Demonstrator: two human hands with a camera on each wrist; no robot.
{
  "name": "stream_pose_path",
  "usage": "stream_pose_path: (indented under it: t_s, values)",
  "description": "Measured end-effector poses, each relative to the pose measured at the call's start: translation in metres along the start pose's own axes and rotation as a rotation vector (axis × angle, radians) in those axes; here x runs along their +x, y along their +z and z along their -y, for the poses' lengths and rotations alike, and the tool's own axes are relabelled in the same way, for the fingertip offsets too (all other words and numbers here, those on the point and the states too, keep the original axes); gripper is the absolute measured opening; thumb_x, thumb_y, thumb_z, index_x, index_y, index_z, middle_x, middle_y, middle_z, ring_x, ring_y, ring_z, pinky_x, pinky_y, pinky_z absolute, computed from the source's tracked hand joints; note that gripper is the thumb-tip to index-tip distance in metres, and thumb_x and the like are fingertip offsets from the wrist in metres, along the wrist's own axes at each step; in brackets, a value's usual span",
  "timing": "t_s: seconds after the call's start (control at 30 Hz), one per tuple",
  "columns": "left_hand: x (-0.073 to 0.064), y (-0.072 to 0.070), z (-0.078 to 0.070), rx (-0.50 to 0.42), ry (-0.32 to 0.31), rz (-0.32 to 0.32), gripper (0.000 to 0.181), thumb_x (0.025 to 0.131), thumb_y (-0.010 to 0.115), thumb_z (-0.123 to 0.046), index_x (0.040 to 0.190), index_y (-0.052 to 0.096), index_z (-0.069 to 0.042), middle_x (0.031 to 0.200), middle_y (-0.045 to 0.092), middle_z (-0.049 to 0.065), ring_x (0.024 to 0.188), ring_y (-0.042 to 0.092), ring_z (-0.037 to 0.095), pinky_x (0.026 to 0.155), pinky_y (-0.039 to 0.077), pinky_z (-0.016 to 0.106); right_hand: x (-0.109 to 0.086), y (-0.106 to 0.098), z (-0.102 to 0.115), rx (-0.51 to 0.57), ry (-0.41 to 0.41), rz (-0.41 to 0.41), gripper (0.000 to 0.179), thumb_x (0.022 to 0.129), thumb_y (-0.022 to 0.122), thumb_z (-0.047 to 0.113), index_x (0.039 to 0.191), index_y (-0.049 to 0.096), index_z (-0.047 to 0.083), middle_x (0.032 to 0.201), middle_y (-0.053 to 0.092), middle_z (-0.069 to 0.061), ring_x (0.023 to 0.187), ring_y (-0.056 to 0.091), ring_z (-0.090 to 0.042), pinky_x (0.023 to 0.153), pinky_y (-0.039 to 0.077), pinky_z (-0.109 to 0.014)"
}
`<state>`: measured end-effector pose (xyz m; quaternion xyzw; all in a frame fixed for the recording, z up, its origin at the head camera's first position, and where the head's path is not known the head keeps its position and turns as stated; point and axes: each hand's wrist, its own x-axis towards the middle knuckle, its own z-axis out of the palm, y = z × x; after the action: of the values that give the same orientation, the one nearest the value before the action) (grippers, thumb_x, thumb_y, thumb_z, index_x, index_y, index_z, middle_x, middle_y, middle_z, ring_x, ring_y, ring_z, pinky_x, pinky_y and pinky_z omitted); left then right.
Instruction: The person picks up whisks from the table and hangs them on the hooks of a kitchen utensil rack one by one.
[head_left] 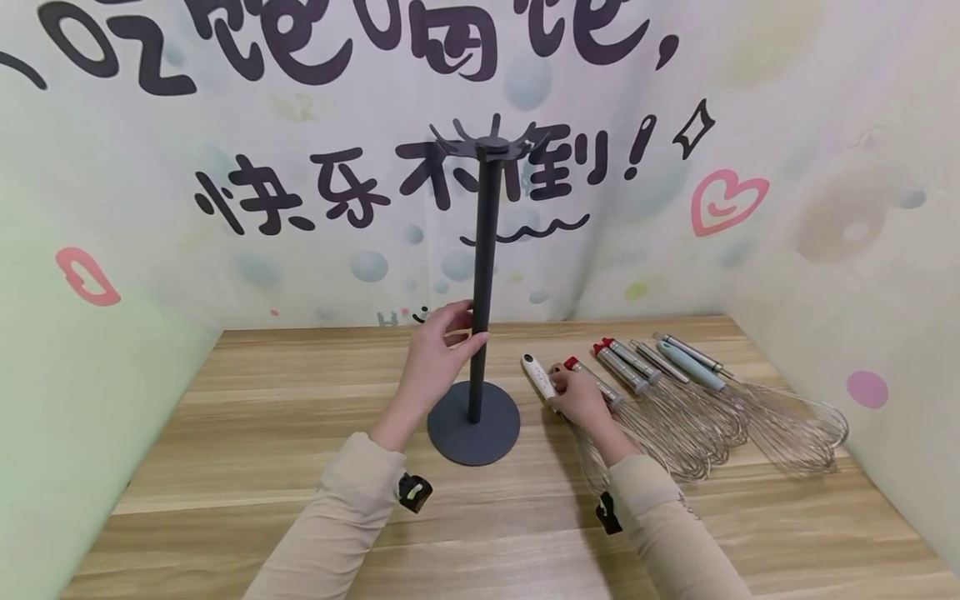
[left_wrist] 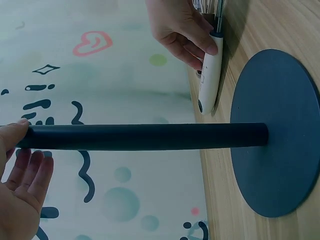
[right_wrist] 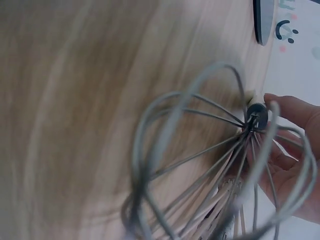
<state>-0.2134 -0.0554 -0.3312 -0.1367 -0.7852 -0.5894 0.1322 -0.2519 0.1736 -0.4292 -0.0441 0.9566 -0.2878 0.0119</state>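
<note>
A dark stand [head_left: 483,275] rises from a round base on the wooden table, with a ring of hooks at its top. My left hand [head_left: 441,348] holds its pole about a third of the way up, thumb on one side and fingers on the other, as the left wrist view [left_wrist: 27,172] also shows. To the right of the base, my right hand [head_left: 579,398] pinches the white handle of a whisk [head_left: 537,377] near the wires. The handle [left_wrist: 211,75] is low by the tabletop in the left wrist view. Its wire loops [right_wrist: 200,125] fill the right wrist view.
Several more whisks lie side by side on the right of the table [head_left: 285,467]: red-tipped ones [head_left: 622,367], a light blue-handled one [head_left: 690,364] and plain metal ones. A printed backdrop [head_left: 337,275] stands behind the table, with side walls at left and right.
</note>
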Motion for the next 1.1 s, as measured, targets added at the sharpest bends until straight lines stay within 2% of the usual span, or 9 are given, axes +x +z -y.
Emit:
stream_pose_path:
  t_s: [0.23, 0.7, 1.0, 1.1]
  values:
    - [0.0013, 0.0013, 0.0017, -0.011, -0.027, 0.014, 0.043, 0.085, 0.071, -0.011, 0.125, 0.057, -0.003, 0.119, 0.061, 0.016, 0.111, 0.063, 0.028, 0.097, 0.054, 0.036, 0.0018, 0.0046, 0.0025, -0.033, 0.077, 0.012, 0.046, 0.077, 0.074, 0.007, 0.120, 0.062, -0.003, 0.098, 0.068, -0.016, 0.089, 0.062, -0.026, 0.080, 0.053, -0.040]
    - [0.0065, 0.0021, 0.0038, -0.050, -0.091, 0.047, 0.034, 0.086, 0.070, -0.012, 0.117, 0.058, -0.005, 0.115, 0.064, 0.016, 0.109, 0.063, 0.027, 0.096, 0.055, 0.038, 0.0017, 0.0067, 0.0074, -0.056, 0.092, 0.006, 0.044, 0.075, 0.075, 0.007, 0.116, 0.063, -0.002, 0.095, 0.069, -0.017, 0.085, 0.064, -0.027, 0.076, 0.054, -0.039]
    - [0.0089, -0.0001, 0.0053, -0.054, -0.084, 0.081, 0.033, 0.086, 0.070, -0.010, 0.116, 0.057, -0.005, 0.111, 0.063, 0.016, 0.103, 0.062, 0.027, 0.094, 0.055, 0.039, 0.0004, 0.0014, 0.0085, -0.060, 0.079, -0.004, 0.041, 0.074, 0.073, 0.006, 0.114, 0.065, -0.001, 0.099, 0.069, -0.018, 0.089, 0.063, -0.028, 0.077, 0.053, -0.041]
    - [0.0090, -0.0005, 0.0049, -0.051, -0.086, 0.079, 0.032, 0.086, 0.070, -0.010, 0.115, 0.057, -0.004, 0.111, 0.063, 0.016, 0.102, 0.061, 0.026, 0.093, 0.056, 0.038, 0.0000, -0.0013, 0.0098, -0.027, 0.086, -0.003, 0.039, 0.076, 0.071, 0.004, 0.114, 0.064, -0.002, 0.101, 0.069, -0.020, 0.091, 0.064, -0.029, 0.076, 0.053, -0.040]
